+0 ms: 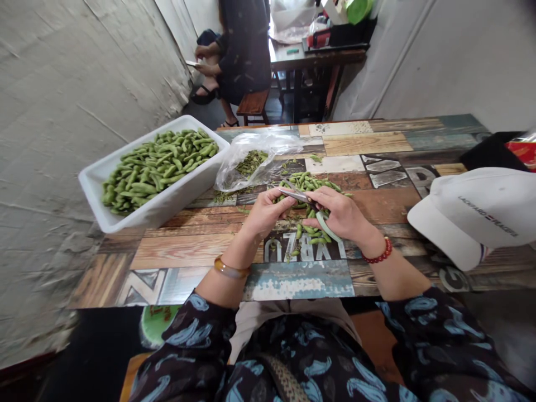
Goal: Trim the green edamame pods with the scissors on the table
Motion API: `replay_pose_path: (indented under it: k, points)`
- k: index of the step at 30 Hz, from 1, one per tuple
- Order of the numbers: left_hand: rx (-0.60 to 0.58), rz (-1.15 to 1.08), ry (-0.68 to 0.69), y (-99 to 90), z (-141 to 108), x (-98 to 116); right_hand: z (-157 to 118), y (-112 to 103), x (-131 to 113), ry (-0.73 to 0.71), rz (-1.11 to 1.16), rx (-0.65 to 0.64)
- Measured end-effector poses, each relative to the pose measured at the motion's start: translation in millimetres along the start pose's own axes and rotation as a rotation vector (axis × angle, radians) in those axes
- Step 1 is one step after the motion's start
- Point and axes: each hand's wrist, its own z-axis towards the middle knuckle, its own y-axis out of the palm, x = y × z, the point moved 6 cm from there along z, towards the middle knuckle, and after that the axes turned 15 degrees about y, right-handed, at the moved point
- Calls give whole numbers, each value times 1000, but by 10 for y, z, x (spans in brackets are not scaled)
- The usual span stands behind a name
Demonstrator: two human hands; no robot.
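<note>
- Scissors (299, 196): over the table (180, 248), above loose pods (307, 180); long axis slanting, blades pointing left and away from the person, handles right and nearer.
- Right hand (341, 212): gripping the scissors.
- Left hand (268, 210): fingers drawn together at the blades; anything pinched is too small to tell.

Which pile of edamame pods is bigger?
The heap in the white tub; the smaller pile lies loose on the table, near the scissors in the right hand.
</note>
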Motion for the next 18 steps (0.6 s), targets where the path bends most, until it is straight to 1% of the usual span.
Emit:
replay_pose_path:
  k: [6,11,14,18]
  points:
    - [9,-33,-10,27,1,9,-4,26,18,-32,9,22]
    - [16,-6,11,-2,9,-21,-7,13,1,-61,3,28]
    - [3,41,30,-30,11,-25,-12,10,7,-49,-27,19]
    - [6,44,9,-36,9,-10,-12,30,58,-21,-67,24]
